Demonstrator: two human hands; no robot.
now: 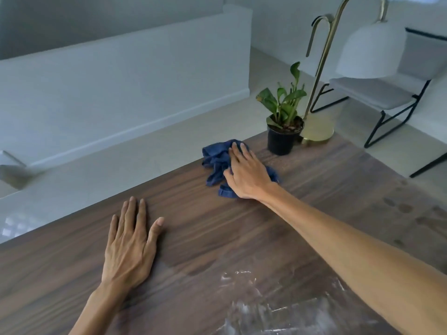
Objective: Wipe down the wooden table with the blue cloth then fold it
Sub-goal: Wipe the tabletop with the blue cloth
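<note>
Blue cloth (216, 163): dark blue, crumpled into a loose bunch, unfolded, lying near the far edge of the wooden table (217, 238), just beside its far corner region. Wooden table: dark brown, streaky grain running lengthwise, flat top filling the lower view; whitish smears on the near part, faint dull marks toward the right side.

Soft, even daylight fills the scene, with a cool cast. White glare streaks the table (254, 298) near the bottom edge. Shadows are faint. Wide-angle distortion bends the edges, and the whole picture looks slightly soft.
</note>
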